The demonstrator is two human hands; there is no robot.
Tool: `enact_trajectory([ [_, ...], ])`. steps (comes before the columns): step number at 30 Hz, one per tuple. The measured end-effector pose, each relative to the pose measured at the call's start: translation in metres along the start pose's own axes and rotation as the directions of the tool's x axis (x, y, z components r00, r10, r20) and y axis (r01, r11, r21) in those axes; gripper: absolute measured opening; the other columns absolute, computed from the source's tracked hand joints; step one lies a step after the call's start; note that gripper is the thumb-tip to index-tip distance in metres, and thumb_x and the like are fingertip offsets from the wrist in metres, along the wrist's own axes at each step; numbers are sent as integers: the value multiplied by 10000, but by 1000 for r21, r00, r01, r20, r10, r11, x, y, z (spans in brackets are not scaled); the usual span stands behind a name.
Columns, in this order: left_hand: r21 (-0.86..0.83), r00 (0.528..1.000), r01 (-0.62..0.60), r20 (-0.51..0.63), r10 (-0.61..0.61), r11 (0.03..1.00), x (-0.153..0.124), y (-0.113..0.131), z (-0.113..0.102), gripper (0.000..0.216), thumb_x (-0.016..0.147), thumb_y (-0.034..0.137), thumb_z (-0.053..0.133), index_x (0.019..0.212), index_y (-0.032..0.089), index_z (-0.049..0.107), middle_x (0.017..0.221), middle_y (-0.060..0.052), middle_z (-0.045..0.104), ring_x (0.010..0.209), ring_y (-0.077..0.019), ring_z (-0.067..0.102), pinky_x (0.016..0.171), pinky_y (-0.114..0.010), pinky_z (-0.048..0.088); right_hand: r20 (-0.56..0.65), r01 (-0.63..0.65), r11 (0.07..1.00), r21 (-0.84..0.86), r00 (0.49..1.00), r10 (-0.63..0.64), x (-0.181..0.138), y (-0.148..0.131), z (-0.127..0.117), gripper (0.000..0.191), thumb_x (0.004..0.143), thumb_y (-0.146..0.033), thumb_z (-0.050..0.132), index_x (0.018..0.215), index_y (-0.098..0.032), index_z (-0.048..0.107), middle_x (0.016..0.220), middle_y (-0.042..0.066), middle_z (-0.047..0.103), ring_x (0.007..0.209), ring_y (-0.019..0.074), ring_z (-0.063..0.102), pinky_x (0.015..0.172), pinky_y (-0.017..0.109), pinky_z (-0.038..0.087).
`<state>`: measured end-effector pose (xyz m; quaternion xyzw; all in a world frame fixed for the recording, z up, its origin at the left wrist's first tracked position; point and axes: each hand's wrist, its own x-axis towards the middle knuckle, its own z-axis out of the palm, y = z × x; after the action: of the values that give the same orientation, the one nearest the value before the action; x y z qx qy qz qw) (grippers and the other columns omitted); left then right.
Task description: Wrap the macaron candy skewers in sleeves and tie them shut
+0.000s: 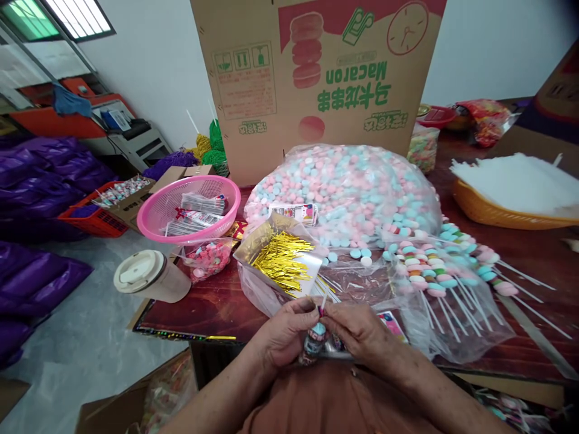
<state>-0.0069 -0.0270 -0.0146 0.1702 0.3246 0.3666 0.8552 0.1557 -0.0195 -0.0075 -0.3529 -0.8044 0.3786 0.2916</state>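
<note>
- Presently the left hand (286, 333) has its grip clamped on a wrapped candy stick (315, 342)
- Right hand (362, 330) pinches it too
- Gold ties (283, 260) lie beyond

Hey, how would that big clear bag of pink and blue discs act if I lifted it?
The bag would probably feel heavy, with so many discs filling it. It'd likely sag and shift, since its plastic looks thin and wrinkled.
</note>
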Motion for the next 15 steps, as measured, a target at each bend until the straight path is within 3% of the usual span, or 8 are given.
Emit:
enact_trajectory([
  [4, 4, 999, 3, 52, -4, 1000, 2, 11, 7, 664, 494, 189, 820, 1092, 204, 533, 762, 5, 618, 572, -114, 575, 551, -238, 429, 131, 26, 997, 69, 991, -35, 9, -3, -17, 222, 905, -297, 414, 797, -208, 586, 661, -7, 609, 599, 109, 544, 572, 202, 391],
  [6, 26, 999, -36, -16, 37, 999, 6, 13, 11, 656, 520, 220, 813, 1101, 204, 508, 754, 9, 616, 540, -101, 564, 523, -223, 420, 44, -11, 1000, 23, 999, 10, 11, -1, -15, 247, 900, -308, 423, 714, -195, 540, 628, -7, 586, 576, 110, 525, 542, 205, 376],
  [8, 47, 986, -104, -128, 109, 994, 12, 14, 17, 615, 524, 245, 813, 1055, 191, 506, 715, 15, 613, 508, -95, 553, 501, -215, 411, -119, -41, 995, -95, 993, 29, 12, 1, -10, 261, 900, -286, 407, 670, -190, 485, 605, 0, 560, 554, 115, 502, 520, 215, 356],
  [11, 81, 950, -185, -240, 199, 979, 22, 9, 25, 527, 512, 275, 814, 929, 168, 511, 650, 26, 597, 477, -89, 528, 480, -210, 398, -263, -46, 951, -305, 964, -38, 11, 6, -6, 220, 897, -208, 354, 719, -181, 482, 638, 27, 564, 573, 132, 506, 530, 235, 352],
  [13, 138, 928, -237, -260, 266, 962, 28, 3, 31, 477, 537, 318, 797, 885, 170, 507, 647, 33, 585, 478, -80, 512, 479, -203, 389, -281, -11, 872, -489, 948, -146, 11, 6, -11, 226, 883, -150, 319, 746, -171, 497, 651, 44, 567, 593, 148, 508, 546, 253, 346],
  [15, 265, 885, -303, -277, 374, 915, 33, 1, 37, 489, 571, 362, 775, 941, 188, 507, 703, 34, 590, 537, -81, 531, 518, -198, 401, -304, -3, 733, -680, 911, -278, 13, 4, -21, 236, 865, -112, 320, 728, -166, 505, 624, 47, 547, 589, 158, 488, 555, 269, 325],
])
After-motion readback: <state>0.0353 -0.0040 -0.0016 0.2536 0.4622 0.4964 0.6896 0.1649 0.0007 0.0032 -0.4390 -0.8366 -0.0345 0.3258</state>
